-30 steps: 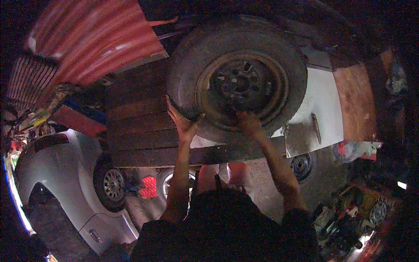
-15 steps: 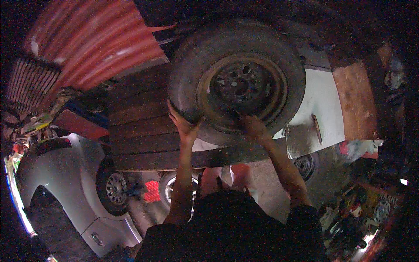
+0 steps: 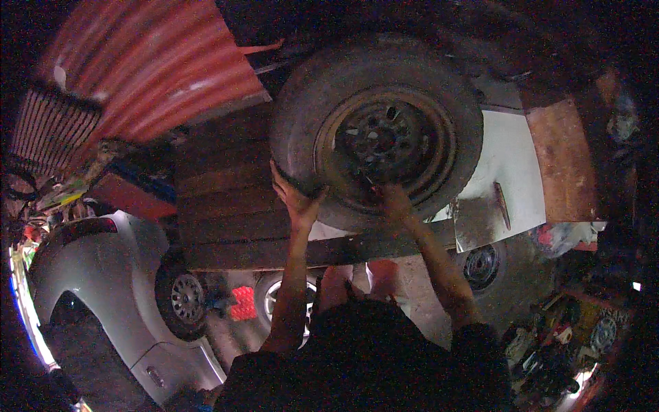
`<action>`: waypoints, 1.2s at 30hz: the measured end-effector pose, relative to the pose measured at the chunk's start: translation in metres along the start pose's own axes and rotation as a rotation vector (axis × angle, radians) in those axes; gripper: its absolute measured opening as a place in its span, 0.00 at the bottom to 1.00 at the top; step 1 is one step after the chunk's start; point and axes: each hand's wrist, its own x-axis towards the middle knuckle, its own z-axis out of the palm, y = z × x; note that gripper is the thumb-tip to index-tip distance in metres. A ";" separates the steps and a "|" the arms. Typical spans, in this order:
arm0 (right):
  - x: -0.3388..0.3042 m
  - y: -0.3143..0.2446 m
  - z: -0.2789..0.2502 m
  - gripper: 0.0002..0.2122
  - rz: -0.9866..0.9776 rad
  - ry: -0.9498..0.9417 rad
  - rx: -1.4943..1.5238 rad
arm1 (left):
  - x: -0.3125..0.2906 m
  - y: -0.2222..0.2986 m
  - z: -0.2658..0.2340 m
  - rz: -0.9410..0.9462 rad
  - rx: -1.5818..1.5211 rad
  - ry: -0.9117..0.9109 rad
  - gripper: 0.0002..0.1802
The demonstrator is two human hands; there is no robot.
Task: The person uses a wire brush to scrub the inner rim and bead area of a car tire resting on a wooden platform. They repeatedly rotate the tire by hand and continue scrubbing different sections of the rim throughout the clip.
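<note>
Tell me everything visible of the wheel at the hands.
The wheel has a dark tyre around a brownish metal-looking rim, with a dark, recessed centre pierced by holes. It appears to lie face-up on a plank bench, a white sheet showing past its right side. The left hand is spread against the tyre's near left edge; the right hand is at the rim's near side, its grip too dark to make out.

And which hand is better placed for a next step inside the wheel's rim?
Probably the right: the right hand is at the lower part of the rim, nearer its centre. The left hand is spread against the lower left of the tire, outside the rim.
</note>
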 end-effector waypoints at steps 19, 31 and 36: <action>0.084 -0.093 -0.030 0.25 -0.048 0.281 0.191 | -0.003 0.011 -0.009 -0.078 -0.018 -0.020 0.84; 0.088 -0.100 0.037 0.24 0.046 0.403 0.097 | -0.003 0.006 -0.003 -0.002 0.011 -0.016 0.82; 0.035 -0.078 -0.009 0.26 -0.156 0.547 0.057 | -0.003 0.000 -0.002 -0.002 0.014 -0.015 0.82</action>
